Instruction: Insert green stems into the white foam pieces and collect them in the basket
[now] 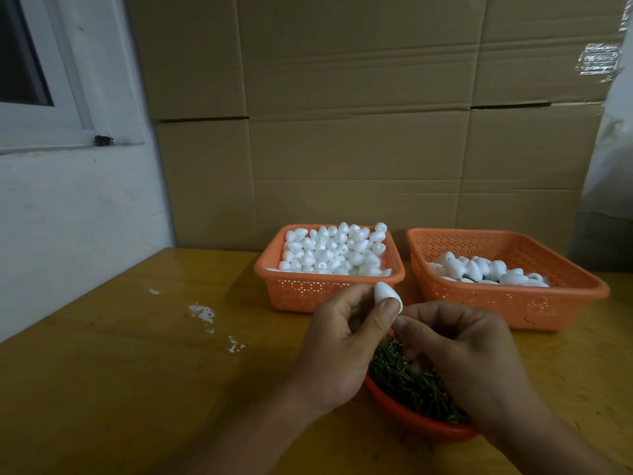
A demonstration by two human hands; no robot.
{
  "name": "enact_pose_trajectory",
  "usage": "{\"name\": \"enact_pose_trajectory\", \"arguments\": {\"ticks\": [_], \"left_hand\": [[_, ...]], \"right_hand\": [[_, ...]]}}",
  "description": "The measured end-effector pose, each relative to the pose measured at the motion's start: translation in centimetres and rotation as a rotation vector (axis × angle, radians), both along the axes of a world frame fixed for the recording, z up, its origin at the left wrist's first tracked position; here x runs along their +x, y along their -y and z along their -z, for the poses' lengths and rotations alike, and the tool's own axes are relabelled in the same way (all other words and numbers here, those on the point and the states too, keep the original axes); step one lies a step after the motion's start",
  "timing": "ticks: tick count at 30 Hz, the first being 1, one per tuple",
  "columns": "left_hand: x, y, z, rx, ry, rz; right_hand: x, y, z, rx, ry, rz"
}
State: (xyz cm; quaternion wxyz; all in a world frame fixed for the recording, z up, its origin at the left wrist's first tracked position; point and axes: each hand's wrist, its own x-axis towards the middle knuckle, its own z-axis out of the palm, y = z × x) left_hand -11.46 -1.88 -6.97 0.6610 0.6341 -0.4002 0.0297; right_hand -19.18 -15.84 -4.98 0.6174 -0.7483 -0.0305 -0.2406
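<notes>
My left hand (pixel 346 332) pinches a white egg-shaped foam piece (pixel 385 296) between thumb and fingers, just in front of the left orange basket (pixel 294 296), which is heaped with plain foam pieces (pixel 334 250). My right hand (pixel 459 347) is curled, its fingertips meeting the left thumb right under the foam piece; what it pinches is hidden. Below both hands sits a red bowl (pixel 411 419) full of short green stems (pixel 404 378). The right orange basket (pixel 513 303) holds several foam pieces (pixel 486 272), some showing green.
The baskets and bowl stand on a yellow wooden table (pixel 137 371) with white flecks (pixel 202 311) left of centre. Stacked cardboard boxes (pixel 342 132) rise behind the baskets. A white wall with a window frame (pixel 51 114) is at the left.
</notes>
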Motion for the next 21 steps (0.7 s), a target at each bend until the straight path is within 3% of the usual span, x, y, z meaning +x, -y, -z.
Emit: {"name": "enact_pose_trajectory", "arguments": {"ticks": [6, 11, 17, 21], "left_hand": [[0.1, 0.1, 0.5, 0.052, -0.044, 0.036], [0.1, 0.2, 1.4, 0.177, 0.016, -0.059], [-0.1, 0.3, 1.6, 0.214, 0.062, -0.097], [-0.2, 0.2, 1.4, 0.227, 0.099, -0.094]], "right_hand": [[0.6, 1.2, -0.9, 0.142, -0.048, 0.066], [3.2, 4.9, -1.5, 0.053, -0.006, 0.368], [7.2, 10.6, -1.0, -0.320, -0.141, 0.712], [8.7, 12.5, -1.0, -0.559, -0.319, 0.797]]}}
